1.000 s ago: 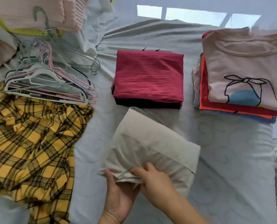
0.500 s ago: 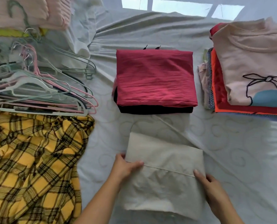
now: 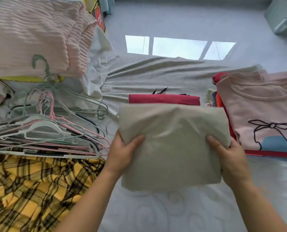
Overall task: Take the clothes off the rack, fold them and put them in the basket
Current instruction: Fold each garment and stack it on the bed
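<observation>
Hands: left hand (image 3: 122,151), right hand (image 3: 229,158) grip folded beige garment (image 3: 171,144).

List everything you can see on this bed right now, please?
Folded cloth: one, beige, centre, held up in both hands.
Red garment: one, folded, behind the beige cloth.
Stack of clothes: one, pink T-shirt on top, right.
Hangers: a pile, pink, white and green, left.
Plaid shirt: one, yellow and black, unfolded, lower left.
Pink blanket: one, upper left.
Bed sheet: pale grey, underneath.
Left hand: grips the cloth's left edge.
Right hand: grips its right edge.
</observation>
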The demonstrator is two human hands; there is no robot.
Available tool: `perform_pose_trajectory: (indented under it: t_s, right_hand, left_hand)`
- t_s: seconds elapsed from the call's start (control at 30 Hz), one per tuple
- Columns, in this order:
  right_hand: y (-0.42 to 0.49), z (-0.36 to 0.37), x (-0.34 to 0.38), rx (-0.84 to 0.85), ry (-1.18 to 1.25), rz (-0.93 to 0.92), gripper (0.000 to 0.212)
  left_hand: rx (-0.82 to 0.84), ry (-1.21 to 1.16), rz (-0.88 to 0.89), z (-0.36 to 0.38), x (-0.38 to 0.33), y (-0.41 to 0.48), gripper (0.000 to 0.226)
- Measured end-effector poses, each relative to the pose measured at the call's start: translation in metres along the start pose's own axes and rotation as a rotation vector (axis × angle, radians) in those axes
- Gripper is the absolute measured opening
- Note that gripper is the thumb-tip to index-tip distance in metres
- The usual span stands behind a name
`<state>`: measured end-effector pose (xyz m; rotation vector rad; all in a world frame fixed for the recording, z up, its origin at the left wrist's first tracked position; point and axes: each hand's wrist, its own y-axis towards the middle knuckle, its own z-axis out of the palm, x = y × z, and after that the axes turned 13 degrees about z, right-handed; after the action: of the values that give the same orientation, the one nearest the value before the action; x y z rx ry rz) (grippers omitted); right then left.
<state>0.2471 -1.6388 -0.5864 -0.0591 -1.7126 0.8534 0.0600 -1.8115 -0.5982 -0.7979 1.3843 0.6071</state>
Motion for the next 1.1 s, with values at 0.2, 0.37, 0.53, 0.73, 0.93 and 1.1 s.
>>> perform_pose_trajectory:
  t_s: [0.2,0.37,0.53,0.73,0.93,1.1]
  right_hand:
    - [0.088,0.033,0.021,-0.356,-0.909,-0.227,0.081]
    - [0.102,0.053,-0.020,-0.142,-1.338,-0.320,0.073]
    - [0.140,0.056,-0.016,-0.047,-1.440,-0.174,0.070]
    - [0.145,0.055,-0.009,-0.014,-1.455,-0.140,0.074]
    - [0.075,0.048,-0.037,-0.201,-0.892,-0.496,0.066]
    - [-0.027,0.091,-0.139,0.063,-0.531,-0.304,0.054]
  left_hand:
    - [0.155,0.896,0.094,0.029,0.016,0.079,0.085]
    - [0.543,1.205,0.086,0.052,0.056,0.079,0.071]
    - [0.638,1.271,-0.034,0.058,0.060,0.110,0.077]
    - [0.413,0.985,0.134,0.039,0.060,0.089,0.065]
    - [0.014,1.280,-0.270,-0.109,0.101,-0.061,0.086]
    - [0.124,1.219,-0.556,-0.175,0.109,-0.116,0.080]
